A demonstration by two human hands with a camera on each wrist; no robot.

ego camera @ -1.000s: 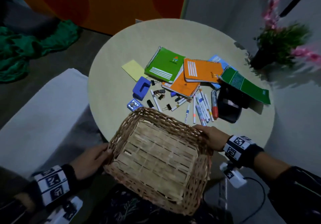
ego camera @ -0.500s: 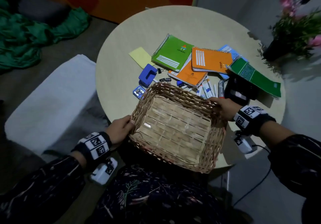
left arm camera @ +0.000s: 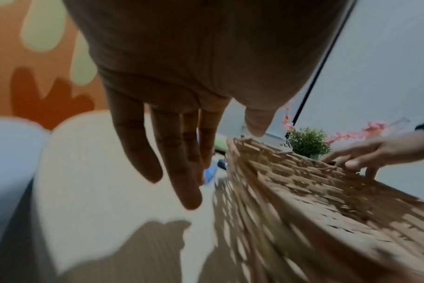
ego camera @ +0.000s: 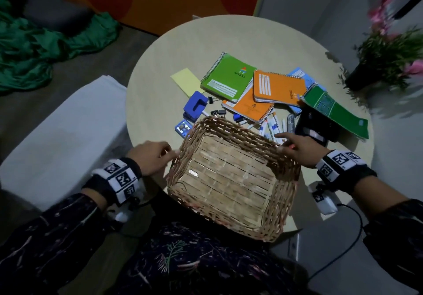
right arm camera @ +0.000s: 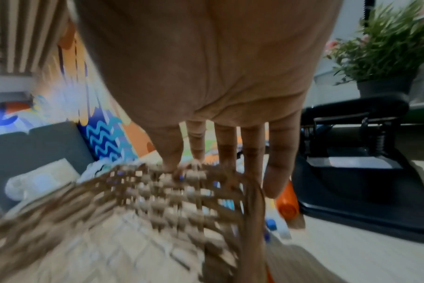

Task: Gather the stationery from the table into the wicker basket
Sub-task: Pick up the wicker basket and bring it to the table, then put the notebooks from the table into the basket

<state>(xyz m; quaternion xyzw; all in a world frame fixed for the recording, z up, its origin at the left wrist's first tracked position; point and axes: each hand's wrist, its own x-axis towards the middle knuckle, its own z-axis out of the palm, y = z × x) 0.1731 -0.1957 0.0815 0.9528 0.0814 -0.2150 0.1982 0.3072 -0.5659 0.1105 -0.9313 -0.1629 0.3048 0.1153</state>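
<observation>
An empty wicker basket (ego camera: 229,130) sits on the near part of the round table (ego camera: 155,102), its far rim against the stationery. My left hand (ego camera: 171,155) hovers just off the basket's left rim, fingers (left arm camera: 182,172) straight and holding nothing. My right hand (ego camera: 286,143) rests with straight fingers (right arm camera: 276,172) on the far right corner of the rim. Behind the basket lie a green spiral notebook (ego camera: 229,77), orange notebooks (ego camera: 279,86), a dark green book (ego camera: 334,109), a blue punch (ego camera: 194,106), a yellow pad (ego camera: 187,80), binder clips (ego camera: 217,112) and several markers (ego camera: 272,125).
A black hole punch (ego camera: 315,127) stands just beyond my right hand. A small blue box (ego camera: 183,128) lies at the basket's far left corner. A potted plant (ego camera: 389,54) stands right of the table, a white cushion (ego camera: 64,139) to the left.
The basket has moved from my lap up onto the table, against the stationery. Both hands have loosened from its rim; the left one is now off it.
</observation>
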